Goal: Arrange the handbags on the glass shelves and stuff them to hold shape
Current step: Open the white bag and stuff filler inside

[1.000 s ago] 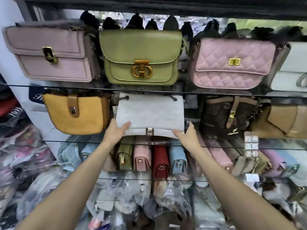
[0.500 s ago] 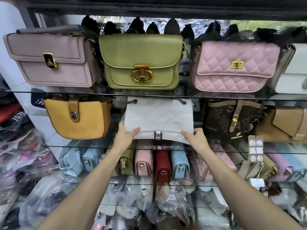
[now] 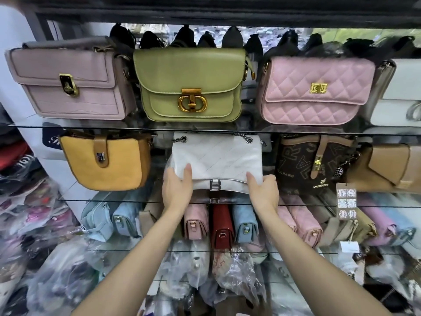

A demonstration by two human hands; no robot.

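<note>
A white quilted handbag [image 3: 218,158] with a chain strap and a silver clasp stands on the middle glass shelf [image 3: 114,200], between a mustard-yellow bag [image 3: 107,165] and a dark brown lettered bag [image 3: 303,165]. My left hand [image 3: 177,190] grips its lower left corner, thumb on the front flap. At the lower right corner my right hand [image 3: 263,192] holds it the same way. Clear plastic shows at the bag's left edge under my left hand.
The top glass shelf [image 3: 250,131] carries a mauve bag [image 3: 70,80], a green bag [image 3: 191,85] and a pink quilted bag [image 3: 314,90]. A tan bag [image 3: 391,167] sits far right. Small bags, one red [image 3: 222,224], stand below, above plastic-wrapped stock [image 3: 227,270].
Both hands have stayed on the white bag's lower corners and nudged it slightly right and more upright on the shelf. The view has moved closer.
</note>
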